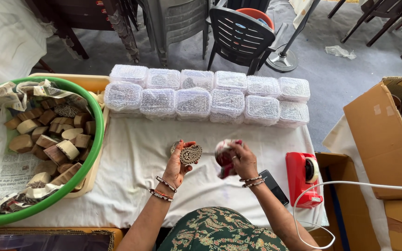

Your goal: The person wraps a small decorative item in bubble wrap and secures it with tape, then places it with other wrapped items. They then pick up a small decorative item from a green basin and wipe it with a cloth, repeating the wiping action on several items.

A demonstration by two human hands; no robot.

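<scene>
Above the white-clothed worktop (131,153), the left hand (175,167) closes around a round carved wooden printing block (190,154), patterned face up, while just to its right the right hand (244,160) clutches a bunched red-and-white cloth (224,155).

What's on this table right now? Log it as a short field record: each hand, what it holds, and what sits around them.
left hand: raised, holding a carved wooden block, paisley shaped
right hand: gripping a red and white cloth bundle
table cover: white cloth
far edge: two rows of clear lidded boxes
left side: green tub lined with newspaper, full of wooden blocks
right side: red tape dispenser, dark phone, open cardboard box
</scene>
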